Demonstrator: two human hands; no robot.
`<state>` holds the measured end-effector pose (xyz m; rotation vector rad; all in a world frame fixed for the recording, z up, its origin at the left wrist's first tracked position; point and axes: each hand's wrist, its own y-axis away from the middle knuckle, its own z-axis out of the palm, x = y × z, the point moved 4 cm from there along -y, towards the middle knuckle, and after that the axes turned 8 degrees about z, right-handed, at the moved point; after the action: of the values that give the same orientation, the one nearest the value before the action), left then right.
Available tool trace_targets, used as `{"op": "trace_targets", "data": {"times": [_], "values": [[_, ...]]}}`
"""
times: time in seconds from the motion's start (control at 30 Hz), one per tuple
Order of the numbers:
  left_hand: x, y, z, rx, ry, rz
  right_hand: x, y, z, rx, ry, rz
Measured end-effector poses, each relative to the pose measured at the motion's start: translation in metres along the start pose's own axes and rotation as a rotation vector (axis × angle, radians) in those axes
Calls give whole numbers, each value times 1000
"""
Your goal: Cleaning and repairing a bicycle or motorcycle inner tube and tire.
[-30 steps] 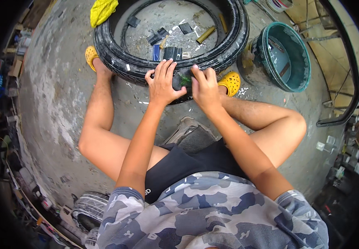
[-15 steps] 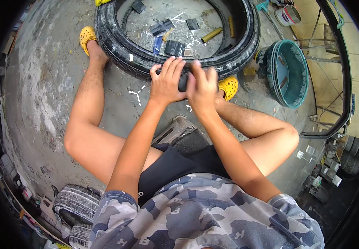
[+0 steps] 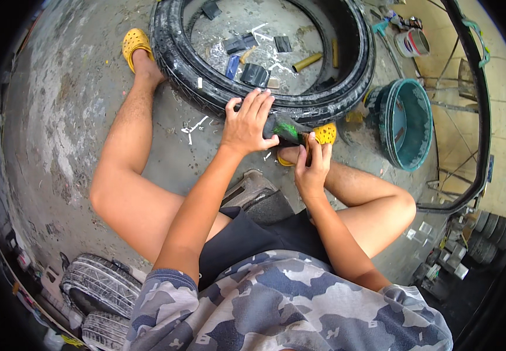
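Note:
A large black tyre (image 3: 206, 96) lies on its side on the floor in front of me. At its near edge, a black rubber piece with a bright green patch (image 3: 286, 130) shows between my hands. My left hand (image 3: 245, 124) grips this piece at its left end, thumb below and fingers stretched up towards the tyre's sidewall. To the right, my right hand (image 3: 313, 169) pinches a thin dark-brown strip (image 3: 307, 145) against the end of the green area. Whether the strip is joined to the rubber, I cannot tell.
Inside the tyre lie black rubber scraps (image 3: 255, 75), a blue packet (image 3: 232, 66) and a brass-coloured tube (image 3: 307, 62). A green tub (image 3: 420, 143) of water stands at right, near a white bucket (image 3: 412, 42). More tyres (image 3: 98, 278) lie at lower left.
My right hand has moved right and down, away from my left hand, uncovering the green patch. The left hand keeps its hold; the whole view has shifted slightly.

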<state>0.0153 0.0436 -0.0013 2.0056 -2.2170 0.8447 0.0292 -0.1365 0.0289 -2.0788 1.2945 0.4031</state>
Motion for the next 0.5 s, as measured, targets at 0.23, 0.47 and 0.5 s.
{"op": "trace_targets", "data": {"times": [0.23,0.47,0.5], "values": [[-1,3,-3,45,-8,0,-51,-33,32,15,3,-55],[-4,7,10,105,-130,32,-52,-29,38,28,57,-203],[-4,5,5,105,-150,42,-66,-39,42,35,49,-195]]}}
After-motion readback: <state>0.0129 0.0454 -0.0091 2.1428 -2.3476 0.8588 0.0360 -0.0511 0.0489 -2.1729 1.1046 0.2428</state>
